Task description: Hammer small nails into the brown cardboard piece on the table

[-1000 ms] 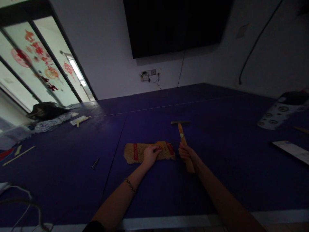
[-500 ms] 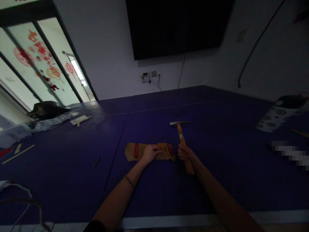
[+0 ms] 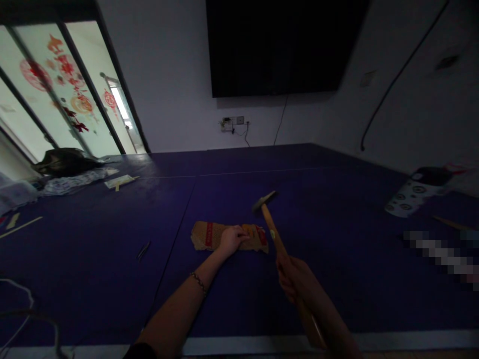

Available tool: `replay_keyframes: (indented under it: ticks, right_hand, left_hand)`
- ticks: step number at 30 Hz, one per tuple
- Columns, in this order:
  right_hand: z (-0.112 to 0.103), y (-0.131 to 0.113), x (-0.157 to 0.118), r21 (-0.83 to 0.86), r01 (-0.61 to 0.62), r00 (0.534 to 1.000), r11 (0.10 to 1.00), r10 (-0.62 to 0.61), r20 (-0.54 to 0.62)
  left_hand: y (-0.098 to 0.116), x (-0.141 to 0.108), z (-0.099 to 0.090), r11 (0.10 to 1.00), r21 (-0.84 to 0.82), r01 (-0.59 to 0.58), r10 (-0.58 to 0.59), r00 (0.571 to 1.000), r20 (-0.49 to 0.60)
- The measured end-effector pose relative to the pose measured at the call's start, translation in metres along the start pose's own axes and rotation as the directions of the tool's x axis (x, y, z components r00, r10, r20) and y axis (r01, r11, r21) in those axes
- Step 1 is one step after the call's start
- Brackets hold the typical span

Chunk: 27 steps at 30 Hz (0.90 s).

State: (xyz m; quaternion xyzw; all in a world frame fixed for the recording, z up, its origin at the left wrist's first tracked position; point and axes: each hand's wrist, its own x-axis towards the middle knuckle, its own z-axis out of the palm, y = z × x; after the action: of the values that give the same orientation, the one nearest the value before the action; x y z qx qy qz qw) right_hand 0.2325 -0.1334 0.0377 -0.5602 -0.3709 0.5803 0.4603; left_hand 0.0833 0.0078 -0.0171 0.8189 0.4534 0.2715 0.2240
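Nearest to me, the hammer point(image 3: 277, 238) is running its handle back past the right hand point(image 3: 295, 279), the butt reaching toward the near side of the purple table point(image 3: 232, 304). That hand is wrapping its fingers round the wood. Just ahead and to its left, beyond a wrist that is wearing a bracelet point(image 3: 198, 282), the left hand point(image 3: 231, 241) is resting on the cardboard strip point(image 3: 208, 236), thumb and fingertips drawn together by the orange patch point(image 3: 250, 230); I am not managing to tell whether something small is sitting between them. Level with that hand, well to its left, a slim dark tool point(image 3: 143, 250) is lying.

The relation I am minding: the cardboard is lying crosswise, its long axis running left to right, and the left hand is plainly the nearer, touching it right of the middle. The right hand is standing apart, off the strip's right end and closer to me. The hammer is slanting forward and leftward, its head showing just beyond that end; its height above the table is escaping me.

Farther out, well to the right hand's right, a patterned bottle point(image 3: 409, 197) is standing.
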Motion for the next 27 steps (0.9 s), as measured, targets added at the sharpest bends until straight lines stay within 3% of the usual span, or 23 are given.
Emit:
replay_keyframes:
  ticks: [3, 6, 14, 21, 27]
  right_hand:
    - [0.014, 0.001, -0.032, -0.128, -0.071, 0.997, 0.989, 0.069, -0.018]
    - [0.022, -0.001, -0.045, -0.213, -0.052, 0.999, 0.976, 0.049, -0.021]
    - [0.035, -0.003, -0.047, -0.459, -0.091, 0.99, 0.884, 0.031, -0.138]
    - [0.035, -0.005, -0.051, -0.522, 0.048, 0.987, 0.852, -0.12, -0.106]
    - [0.036, 0.005, -0.044, -0.621, 0.021, 0.983, 0.783, -0.13, -0.13]
  left_hand:
    - [0.001, 0.0, -0.001, 1.0, -0.017, 0.005, -0.004, 1.0, 0.003]
    - [0.001, 0.001, -0.001, 1.0, -0.023, 0.006, -0.006, 1.0, 0.004]
    - [0.001, 0.002, 0.001, 1.0, -0.009, 0.023, -0.023, 1.0, -0.004]
    - [0.0, 0.003, 0.002, 1.0, -0.011, 0.021, -0.021, 1.0, 0.005]
    - [0.003, 0.002, 0.001, 0.999, -0.01, 0.039, -0.039, 0.999, -0.011]
